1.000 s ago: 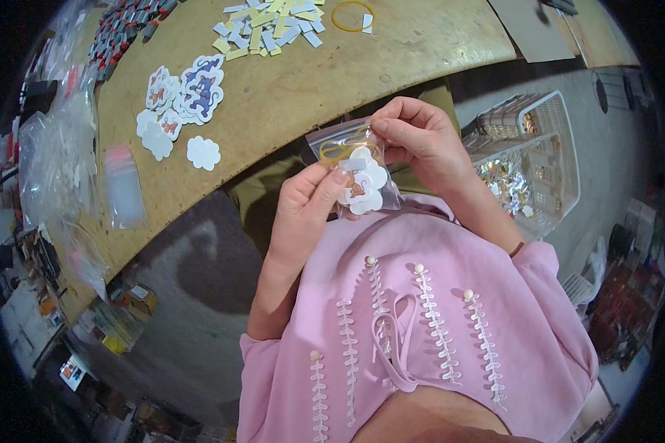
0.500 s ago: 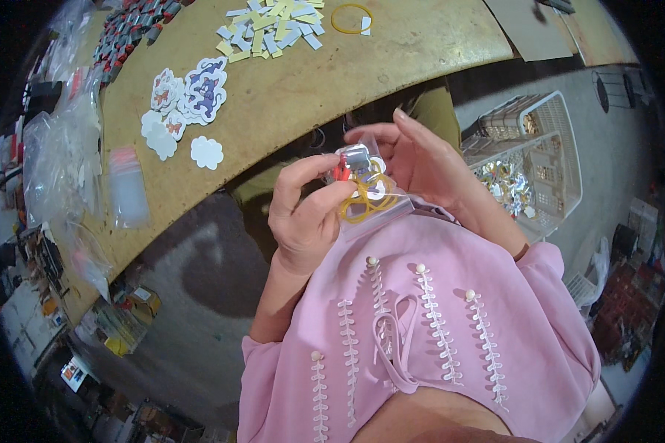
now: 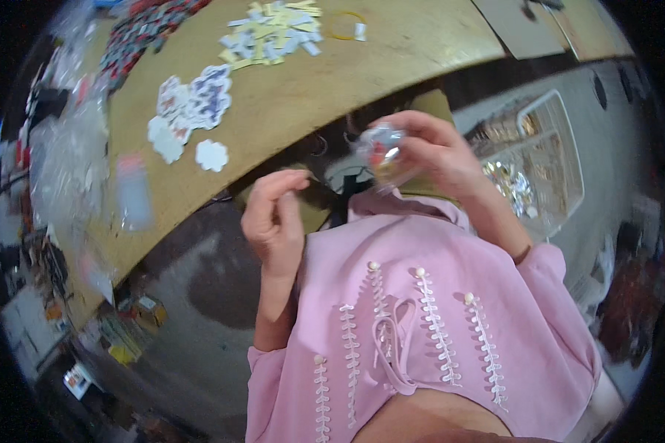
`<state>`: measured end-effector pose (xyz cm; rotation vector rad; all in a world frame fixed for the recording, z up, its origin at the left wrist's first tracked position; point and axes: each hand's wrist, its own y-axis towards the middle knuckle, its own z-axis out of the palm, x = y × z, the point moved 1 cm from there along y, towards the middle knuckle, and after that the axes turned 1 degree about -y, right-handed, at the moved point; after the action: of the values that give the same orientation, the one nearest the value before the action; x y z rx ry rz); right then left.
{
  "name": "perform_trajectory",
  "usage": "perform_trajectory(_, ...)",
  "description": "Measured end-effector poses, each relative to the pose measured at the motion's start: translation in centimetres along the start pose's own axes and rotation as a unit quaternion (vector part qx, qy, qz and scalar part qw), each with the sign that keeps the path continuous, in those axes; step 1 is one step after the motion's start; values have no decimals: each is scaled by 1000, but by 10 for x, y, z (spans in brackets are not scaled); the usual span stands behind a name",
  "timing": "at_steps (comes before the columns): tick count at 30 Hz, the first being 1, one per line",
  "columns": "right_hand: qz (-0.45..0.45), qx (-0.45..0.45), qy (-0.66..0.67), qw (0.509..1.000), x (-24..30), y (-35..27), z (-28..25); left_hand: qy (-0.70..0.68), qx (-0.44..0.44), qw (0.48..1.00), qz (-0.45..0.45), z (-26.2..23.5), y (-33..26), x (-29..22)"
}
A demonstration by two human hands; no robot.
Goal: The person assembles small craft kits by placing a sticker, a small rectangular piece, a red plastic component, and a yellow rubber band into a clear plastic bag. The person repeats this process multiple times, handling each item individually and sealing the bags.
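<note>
My right hand [image 3: 436,148] grips a small clear plastic bag [image 3: 380,151] between thumb and fingers, above my lap near the table's front edge. Something red and something yellow show through the bag, but blur hides their shape. My left hand [image 3: 275,218] is held to the left of it, apart from the bag, with its fingers half bent and nothing in them. Closest to that hand on the table is a white scalloped card [image 3: 212,156].
On the worktable [image 3: 362,81] lie printed cards [image 3: 208,96], a heap of yellow and white slips [image 3: 273,33], a yellow ring [image 3: 340,26], red-grey pieces [image 3: 144,37], flat clear bags [image 3: 133,193] and crumpled plastic [image 3: 66,170]. A white basket [image 3: 569,155] with shiny packets stands at right.
My left hand has let go of the bag and moved left. My right hand has closed on the bag and turned over it. The view has shifted slightly and blurred.
</note>
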<state>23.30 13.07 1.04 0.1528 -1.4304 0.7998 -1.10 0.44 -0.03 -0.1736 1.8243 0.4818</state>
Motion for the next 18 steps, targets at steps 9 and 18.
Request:
perform_trajectory(9,210,-170,-744,611,-126,-83,-321,156,-55,979,116,-46,19,-10)
perform_trajectory(18,143,-150,-727,655,-104,-67,-243,496,-256,828,42,-200,69,54)
